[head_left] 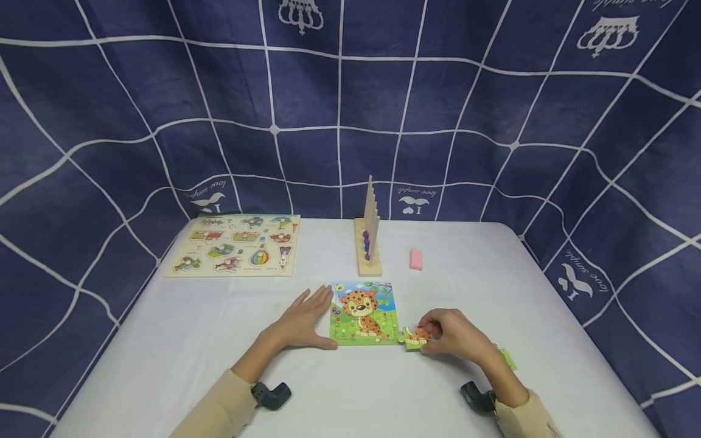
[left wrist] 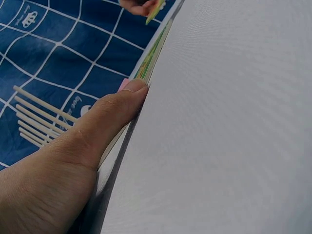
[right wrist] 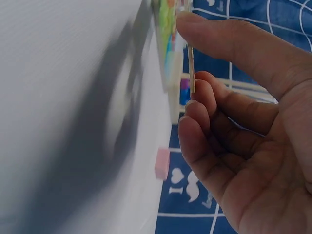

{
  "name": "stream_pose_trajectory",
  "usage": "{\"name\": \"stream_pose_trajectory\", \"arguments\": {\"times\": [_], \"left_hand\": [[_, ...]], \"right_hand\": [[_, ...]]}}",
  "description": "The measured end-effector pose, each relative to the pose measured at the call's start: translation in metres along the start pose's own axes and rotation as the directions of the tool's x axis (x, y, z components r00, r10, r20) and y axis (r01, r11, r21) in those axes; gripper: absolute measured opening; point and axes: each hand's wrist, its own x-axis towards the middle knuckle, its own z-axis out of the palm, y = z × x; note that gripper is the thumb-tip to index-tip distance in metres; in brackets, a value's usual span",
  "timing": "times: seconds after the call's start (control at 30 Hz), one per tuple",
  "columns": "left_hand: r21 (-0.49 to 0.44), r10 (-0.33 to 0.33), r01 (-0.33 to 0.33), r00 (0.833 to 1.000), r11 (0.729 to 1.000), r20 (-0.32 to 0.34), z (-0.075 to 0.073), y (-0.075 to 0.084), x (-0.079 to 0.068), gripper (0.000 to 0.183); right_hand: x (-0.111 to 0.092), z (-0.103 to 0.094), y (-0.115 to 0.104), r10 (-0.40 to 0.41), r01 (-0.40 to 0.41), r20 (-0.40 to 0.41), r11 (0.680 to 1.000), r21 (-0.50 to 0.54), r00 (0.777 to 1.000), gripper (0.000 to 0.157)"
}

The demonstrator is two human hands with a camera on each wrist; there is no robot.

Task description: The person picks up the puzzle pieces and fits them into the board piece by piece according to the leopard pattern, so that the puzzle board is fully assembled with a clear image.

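Observation:
A square leopard-cub jigsaw puzzle (head_left: 358, 313) lies on the white table. Against its left edge rests my left hand (head_left: 303, 321), fingers straight and spread, thumb by the lower left corner. In the left wrist view, the thumb (left wrist: 109, 114) reaches along the puzzle's side. Just right of the board, my right hand (head_left: 457, 336) pinches a jigsaw puzzle piece (head_left: 414, 338) printed with orange fur, pale paws and green grass. The right wrist view shows that piece (right wrist: 191, 70) edge-on between thumb and fingers, above the table. Another green piece (head_left: 508, 359) lies partly hidden behind the right forearm.
A wooden peg board (head_left: 232, 246) with vehicle pictures lies at the back left. Behind the puzzle stands a wooden rack (head_left: 369, 267) with upright rods and purple and blue beads. To its right lies a pink block (head_left: 416, 260). Blue gridded cloth (head_left: 350, 109) hangs behind the table.

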Motion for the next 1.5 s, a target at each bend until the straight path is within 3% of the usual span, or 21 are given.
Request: {"name": "stream_pose_trajectory", "arguments": {"times": [0.33,0.77,1.07,1.5], "left_hand": [[0.001,-0.007,0.007,1.000,1.000,0.009,0.000,0.000,0.000,0.130],[0.005,-0.002,0.002,1.000,1.000,0.003,-0.001,0.000,0.000,0.129],[0.002,0.000,0.000,1.000,1.000,0.000,-0.001,0.000,0.001,0.129],[0.003,0.002,-0.002,1.000,1.000,0.002,-0.003,0.000,0.002,0.128]], "right_hand": [[0.022,0.011,-0.020,-0.055,0.055,0.010,0.998,-0.004,0.998,0.034],[0.049,0.039,-0.051,-0.095,0.095,-0.007,0.995,0.027,0.995,0.034],[0.061,0.051,-0.057,-0.057,0.056,0.017,0.998,0.029,0.998,0.035],[0.068,0.053,-0.058,-0.052,0.050,0.060,0.998,0.035,0.997,0.035]]}}
